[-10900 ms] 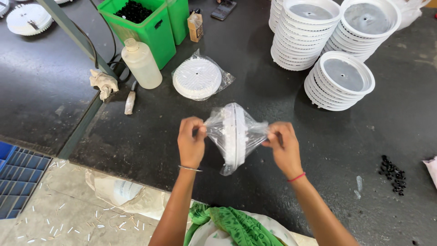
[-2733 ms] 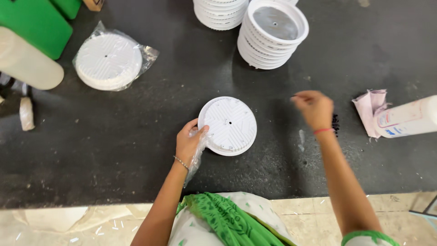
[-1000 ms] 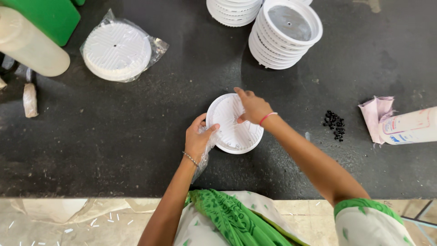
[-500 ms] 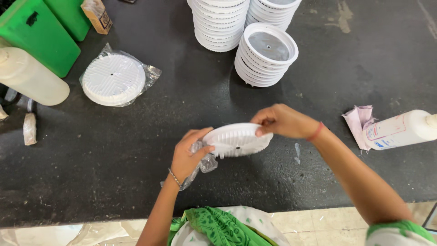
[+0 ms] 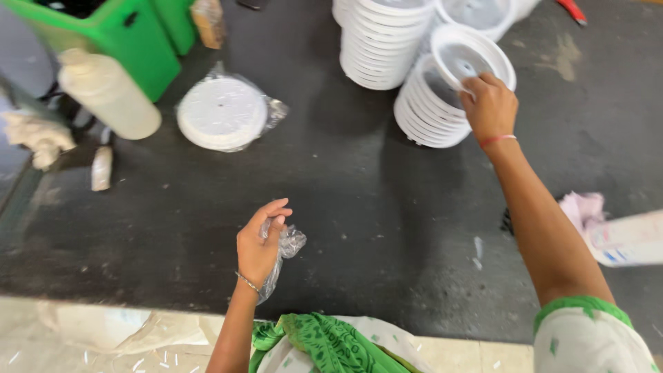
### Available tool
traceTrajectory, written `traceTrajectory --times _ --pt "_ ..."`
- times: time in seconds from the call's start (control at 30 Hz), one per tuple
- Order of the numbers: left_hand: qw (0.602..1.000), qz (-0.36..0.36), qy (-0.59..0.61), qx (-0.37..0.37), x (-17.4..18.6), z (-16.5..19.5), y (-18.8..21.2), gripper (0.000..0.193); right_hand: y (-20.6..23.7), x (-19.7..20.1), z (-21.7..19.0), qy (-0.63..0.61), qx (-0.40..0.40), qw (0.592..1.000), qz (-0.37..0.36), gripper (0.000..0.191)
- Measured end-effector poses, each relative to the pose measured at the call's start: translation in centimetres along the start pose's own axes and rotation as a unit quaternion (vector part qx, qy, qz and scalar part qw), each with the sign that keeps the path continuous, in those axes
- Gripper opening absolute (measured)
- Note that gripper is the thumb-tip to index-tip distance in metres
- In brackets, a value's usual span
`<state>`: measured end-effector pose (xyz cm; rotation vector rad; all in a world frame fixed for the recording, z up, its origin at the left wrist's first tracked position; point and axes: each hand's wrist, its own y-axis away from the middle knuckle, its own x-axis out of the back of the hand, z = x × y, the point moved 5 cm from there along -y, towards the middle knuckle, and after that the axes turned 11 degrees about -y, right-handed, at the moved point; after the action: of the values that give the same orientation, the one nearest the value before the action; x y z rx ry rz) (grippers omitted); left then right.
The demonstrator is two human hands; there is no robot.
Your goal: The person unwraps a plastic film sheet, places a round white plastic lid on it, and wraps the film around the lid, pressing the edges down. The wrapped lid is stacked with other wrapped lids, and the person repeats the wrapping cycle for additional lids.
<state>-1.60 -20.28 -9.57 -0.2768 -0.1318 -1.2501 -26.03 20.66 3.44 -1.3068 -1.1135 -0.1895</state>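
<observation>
Left hand [image 5: 259, 243] fingers curled, pinching a crumpled clear plastic bag [image 5: 284, 247] above the dark table [image 5: 359, 207], right hand [image 5: 489, 105] gripping a white disc [image 5: 469, 59] atop the right stack [image 5: 431, 110], bagged white disc [image 5: 222, 112] far left near a green bin [image 5: 114, 34].

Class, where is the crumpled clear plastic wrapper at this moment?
The crumpled clear plastic wrapper sits in the left hand, low and left of centre in the head view, above the dark worktop near its front edge.

Bare dark tabletop [image 5: 373, 200] mid-bench — white stacks [image 5: 387, 41] crowd the far edge.
</observation>
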Motion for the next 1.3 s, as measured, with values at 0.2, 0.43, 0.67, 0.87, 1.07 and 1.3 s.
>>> traceTrajectory --times 0.2,0.43,0.67,0.87,1.07,1.3 --pt "0.971 0.194 -0.135 0.034 7.3 -3.7 -4.8 0.032 1.1 -3.2 2.3 0.028 -0.002 0.999 -0.026 0.008" --pt "0.934 0.233 -0.270 -0.003 12.7 -3.0 -16.9 0.066 2.0 -3.7 1.6 0.046 -0.009 0.998 -0.043 0.007" --pt "0.911 0.036 -0.408 0.051 14.0 -1.0 -27.5 0.101 1.4 -3.8 0.3 0.063 -0.049 0.994 -0.072 0.010" --pt "0.891 -0.072 -0.441 0.079 12.0 -3.0 -27.1 0.096 1.3 -2.8 -5.4 0.003 -0.033 0.997 -0.062 0.036" --pt "0.845 -0.244 -0.473 0.043 5.0 -2.4 -14.5 0.051 7.6 -11.4 -11.7 -0.281 -0.215 0.925 -0.136 0.029" --pt "0.912 -0.163 -0.354 -0.127 -2.1 3.2 -8.3 0.030 16.5 -15.2 -8.5 -0.436 -0.489 0.754 -0.051 0.042"
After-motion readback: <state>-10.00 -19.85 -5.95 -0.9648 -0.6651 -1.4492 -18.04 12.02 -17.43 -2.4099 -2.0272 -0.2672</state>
